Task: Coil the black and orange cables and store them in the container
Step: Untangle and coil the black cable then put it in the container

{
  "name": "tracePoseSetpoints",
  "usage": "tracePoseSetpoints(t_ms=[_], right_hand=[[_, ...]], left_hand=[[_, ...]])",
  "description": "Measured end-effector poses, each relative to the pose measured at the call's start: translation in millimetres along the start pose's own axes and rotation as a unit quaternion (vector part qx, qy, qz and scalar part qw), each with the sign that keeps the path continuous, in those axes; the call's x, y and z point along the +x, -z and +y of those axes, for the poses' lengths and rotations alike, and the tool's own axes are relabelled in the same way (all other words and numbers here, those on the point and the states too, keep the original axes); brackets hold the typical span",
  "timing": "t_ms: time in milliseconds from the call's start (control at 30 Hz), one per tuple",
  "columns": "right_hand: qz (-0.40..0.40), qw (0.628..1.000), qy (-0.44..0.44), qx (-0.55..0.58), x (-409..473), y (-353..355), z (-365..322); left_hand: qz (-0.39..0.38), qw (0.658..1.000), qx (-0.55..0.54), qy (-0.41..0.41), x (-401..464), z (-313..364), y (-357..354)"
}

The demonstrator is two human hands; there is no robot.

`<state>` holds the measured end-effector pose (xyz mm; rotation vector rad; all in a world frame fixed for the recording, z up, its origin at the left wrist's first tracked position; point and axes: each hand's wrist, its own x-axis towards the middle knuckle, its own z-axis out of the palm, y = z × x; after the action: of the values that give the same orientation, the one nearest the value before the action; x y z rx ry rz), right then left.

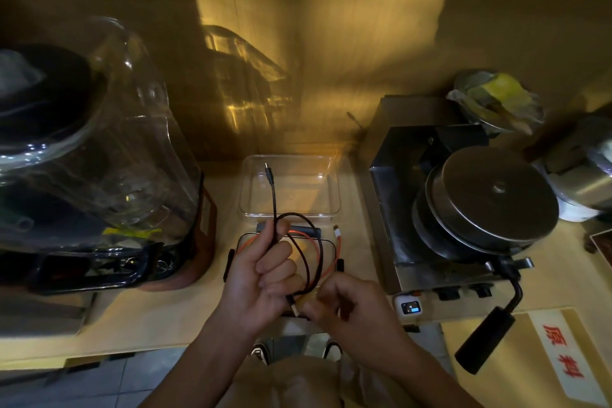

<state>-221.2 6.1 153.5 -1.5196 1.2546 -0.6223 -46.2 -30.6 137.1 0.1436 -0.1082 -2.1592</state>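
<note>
My left hand (265, 278) grips the black cable (309, 232) in a curled fist, with a loop of it arching to the right and one plug end sticking up over the container. My right hand (344, 305) pinches the cable's lower end near my left palm. The orange cable (337, 243) lies loosely on a clear lid with black clips (339, 263) under my hands; its white plug points up at the right. The clear rectangular container (328, 209) sits just behind the lid, with nothing lying on its floor.
A large clear-hooded blender machine (99, 159) stands on the left. On the right sits a metal machine with a round lid (490, 195) and a black handle (486, 338). Bowls (496, 103) sit at the back right. The wall is close behind.
</note>
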Motion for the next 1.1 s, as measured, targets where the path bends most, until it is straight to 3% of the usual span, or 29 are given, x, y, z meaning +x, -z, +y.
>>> tracePoseSetpoints(t_ms=[133, 233, 300, 433, 533, 667, 933, 1100], right_hand=[[-0.048, 0.977, -0.079, 0.193, 2.6, -9.6, -3.9], [-0.014, 0.935, -0.094, 0.34, 12.7, -18.3, -9.4], [0.012, 0.92, -0.086, 0.381, 21.2, -20.1, -13.9], [0.035, 0.926, -0.063, 0.371, 30.4, -18.9, -20.1], [0.047, 0.92, -0.077, 0.381, 35.8, -27.8, -24.0], [0.056, 0.924, -0.085, 0.367, 41.0, -41.8, -24.9], [0.104, 0.983, -0.016, 0.15, 47.1, -68.5, -36.4], [0.098, 0.995, 0.026, 0.006, 59.7, -66.2, -32.9]], left_hand=[[-0.031, 0.999, -0.018, 0.038, -6.3, 1.5, 3.4], [-0.039, 0.996, -0.013, 0.083, -9.1, 4.3, 6.8], [-0.025, 0.994, 0.0, 0.107, -13.0, 8.6, 9.2], [0.103, 0.988, 0.069, 0.095, -20.1, 14.2, 10.0], [0.212, 0.964, 0.144, 0.065, -21.3, 17.7, 9.0], [0.279, 0.933, 0.225, 0.022, -25.9, 23.2, 10.4], [0.339, 0.857, 0.387, -0.032, -42.8, 34.1, 15.6], [0.296, 0.85, 0.435, -0.026, -54.4, 43.7, 16.1]])
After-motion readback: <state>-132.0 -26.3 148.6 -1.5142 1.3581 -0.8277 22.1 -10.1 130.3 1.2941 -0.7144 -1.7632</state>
